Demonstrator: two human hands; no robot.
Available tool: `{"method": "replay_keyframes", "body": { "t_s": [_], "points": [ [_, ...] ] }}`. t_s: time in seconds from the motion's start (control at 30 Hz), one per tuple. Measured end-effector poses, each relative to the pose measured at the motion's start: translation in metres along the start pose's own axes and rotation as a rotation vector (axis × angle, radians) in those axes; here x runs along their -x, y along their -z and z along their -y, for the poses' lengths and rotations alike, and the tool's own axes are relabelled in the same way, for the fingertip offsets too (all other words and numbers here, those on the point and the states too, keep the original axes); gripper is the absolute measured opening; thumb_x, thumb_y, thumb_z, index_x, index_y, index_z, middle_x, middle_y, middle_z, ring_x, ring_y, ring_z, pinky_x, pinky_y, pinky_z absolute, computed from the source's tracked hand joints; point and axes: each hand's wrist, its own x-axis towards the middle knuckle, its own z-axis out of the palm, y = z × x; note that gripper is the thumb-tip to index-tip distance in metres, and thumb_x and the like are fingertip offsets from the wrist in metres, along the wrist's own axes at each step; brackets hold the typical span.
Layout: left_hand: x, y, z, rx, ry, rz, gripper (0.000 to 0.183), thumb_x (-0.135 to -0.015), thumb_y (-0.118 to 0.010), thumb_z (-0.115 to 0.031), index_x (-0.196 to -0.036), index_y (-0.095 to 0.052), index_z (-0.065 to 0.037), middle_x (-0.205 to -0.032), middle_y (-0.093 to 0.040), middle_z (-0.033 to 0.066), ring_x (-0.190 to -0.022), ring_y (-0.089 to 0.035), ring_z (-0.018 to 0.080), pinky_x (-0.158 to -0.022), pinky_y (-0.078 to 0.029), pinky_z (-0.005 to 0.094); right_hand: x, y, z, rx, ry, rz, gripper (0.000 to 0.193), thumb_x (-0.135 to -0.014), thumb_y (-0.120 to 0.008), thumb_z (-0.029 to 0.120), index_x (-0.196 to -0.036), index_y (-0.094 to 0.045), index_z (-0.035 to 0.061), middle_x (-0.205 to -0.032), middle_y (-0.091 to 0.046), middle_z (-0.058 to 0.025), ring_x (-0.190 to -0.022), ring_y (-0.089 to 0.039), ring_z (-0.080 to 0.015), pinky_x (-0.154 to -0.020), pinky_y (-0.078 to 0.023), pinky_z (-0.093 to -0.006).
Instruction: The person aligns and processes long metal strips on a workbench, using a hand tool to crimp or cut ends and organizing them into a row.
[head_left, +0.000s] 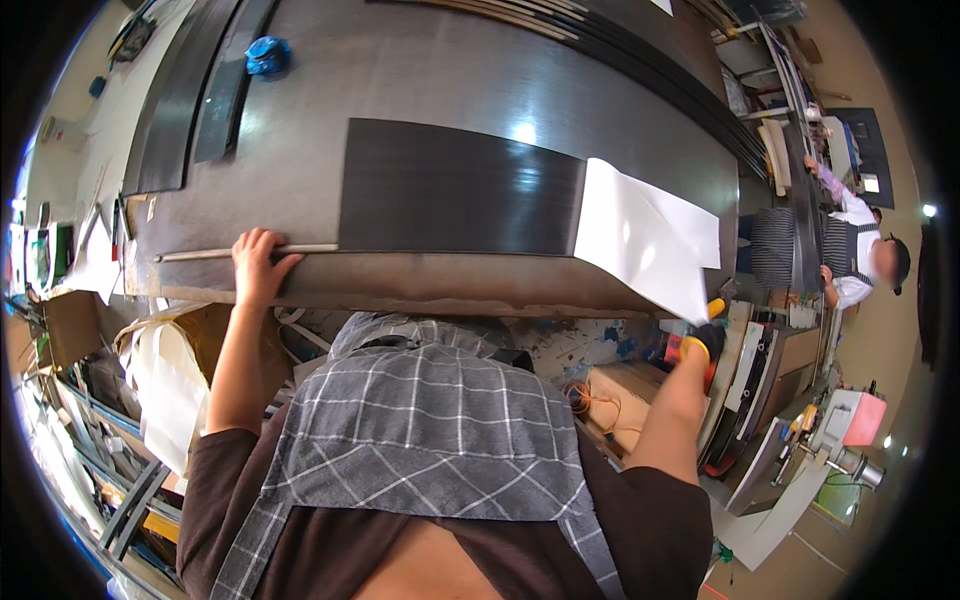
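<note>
My left hand (262, 266) is at the near edge of the dark table (420, 75). Its fingers curl over a thin metal rod (205, 254), with the thumb on the near side. A glossy black sheet (455, 190) lies flat to the right of that hand. From its right end a white sheet (640, 225) bends up and over the table edge, narrowing to a corner at my right hand (706, 341). That hand wears a dark glove with a yellow cuff and is closed at the white corner; its fingers are partly hidden.
Long dark strips (165, 120) lie at the table's left, by a crumpled blue item (267, 56). More strips (600, 45) cross the far side. A cardboard box (612, 405) with orange cord sits below right. Another person (855, 250) handles a dark panel farther right.
</note>
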Motion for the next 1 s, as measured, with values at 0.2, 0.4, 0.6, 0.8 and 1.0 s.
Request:
{"method": "replay_keyframes", "body": {
  "t_s": [0.2, 0.4, 0.6, 0.8, 1.0],
  "points": [
    [-0.019, -0.023, -0.128, -0.021, -0.119, -0.019, 0.049, -0.064, -0.083, -0.019, -0.107, -0.062, -0.011, -0.113, -0.059, 0.0096, -0.108, -0.053, 0.03, -0.097, -0.037, 0.0466, 0.033, 0.036, 0.053, -0.887, -0.044, -0.542, 0.052, -0.081, -0.065, 0.046, -0.11, -0.055, 0.0037, -0.104, -0.061, -0.0163, -0.094, -0.06, -0.0344, -0.078, -0.049, -0.0472],
    [-0.095, -0.154, -0.36, 0.277, -0.492, 0.348, 0.033, -0.091, -0.056, -0.036, -0.11, -0.064, -0.01, -0.134, -0.051, 0.0122, -0.137, -0.034, 0.0332, -0.112, -0.017, 0.0573, 0.139, 0.211, 0.248, -1.477, 0.647, -0.326, 0.094, -0.068, -0.078, 0.053, -0.133, -0.038, -0.0011, -0.128, -0.045, -0.0235, -0.117, -0.045, -0.04, -0.094, -0.039, -0.0537],
    [-0.112, -0.126, -0.475, 0.708, -0.721, 0.631, 0.051, -0.097, -0.034, -0.043, -0.112, -0.063, -0.005, -0.133, -0.055, 0.0163, -0.14, -0.032, 0.0351, -0.115, 0.0, 0.0539, -0.002, 0.125, 0.145, -1.317, -0.046, -0.073, 0.049, -0.094, -0.054, 0.044, -0.094, -0.063, -0.0035, -0.087, -0.063, -0.023, -0.079, -0.061, -0.0363, -0.074, -0.049, -0.0448],
    [-0.1, -0.128, -0.494, 0.973, -0.427, 0.78, 0.047, -0.098, -0.045, -0.041, -0.115, -0.061, 0.001, -0.128, -0.057, 0.0199, -0.13, -0.045, 0.0335, -0.109, -0.031, 0.0456, -0.05, 0.131, -0.164, -3.468, 0.604, -0.298, 0.071, -0.093, -0.048, 0.053, -0.138, -0.041, -0.0022, -0.12, -0.061, -0.0208, -0.099, -0.064, -0.0291, -0.083, -0.055, -0.0462],
    [-0.11, -0.152, -0.565, 1.352, -0.101, 0.803, 0.047, -0.095, -0.058, -0.037, -0.121, -0.057, 0.003, -0.117, -0.062, 0.0127, -0.113, -0.055, 0.0211, -0.099, -0.042, 0.0354, 0.016, 0.147, 0.048, -1.833, 0.244, -0.45, 0.032, -0.095, -0.055, 0.031, -0.114, -0.055, 0.0045, -0.101, -0.063, -0.0122, -0.095, -0.06, -0.0239, -0.085, -0.048, -0.0375]
  ]
}}
